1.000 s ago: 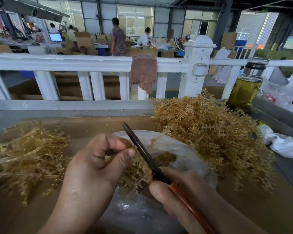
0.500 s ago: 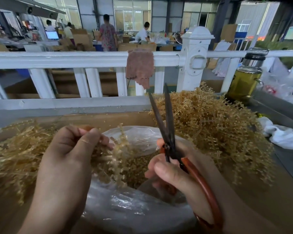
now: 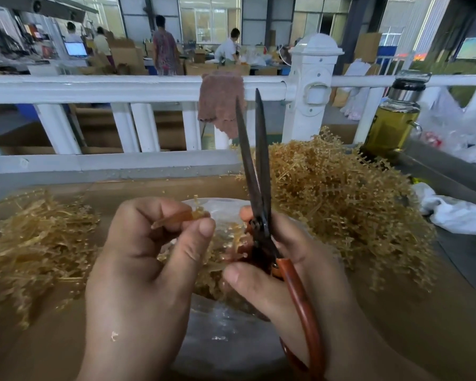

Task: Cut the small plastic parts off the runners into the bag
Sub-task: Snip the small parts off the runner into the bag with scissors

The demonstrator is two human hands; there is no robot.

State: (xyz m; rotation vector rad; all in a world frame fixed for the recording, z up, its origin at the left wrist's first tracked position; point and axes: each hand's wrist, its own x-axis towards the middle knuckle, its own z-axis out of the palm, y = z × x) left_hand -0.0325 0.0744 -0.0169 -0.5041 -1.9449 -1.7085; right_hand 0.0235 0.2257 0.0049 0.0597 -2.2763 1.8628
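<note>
My left hand [image 3: 146, 259] pinches the stem of a yellow plastic runner [image 3: 176, 218] between thumb and fingers, over the clear plastic bag [image 3: 226, 334]. Branches with small parts hang from it toward the bag's mouth, partly hidden by both hands. My right hand [image 3: 294, 276] grips red-handled scissors [image 3: 259, 171], blades pointing up and slightly apart. Cut yellow parts lie inside the bag between my hands.
A tall heap of uncut runners [image 3: 341, 204] lies right of the bag, a flatter heap of bare runners [image 3: 30, 243] on the left. A white railing [image 3: 94, 89] with a brown cloth [image 3: 220, 103] runs behind. A bottle [image 3: 393, 119] stands at the right.
The scissors swung from lying flat over the bag to pointing upward. My left hand turned the runner and moved closer to the right hand, now holding it by the stem.
</note>
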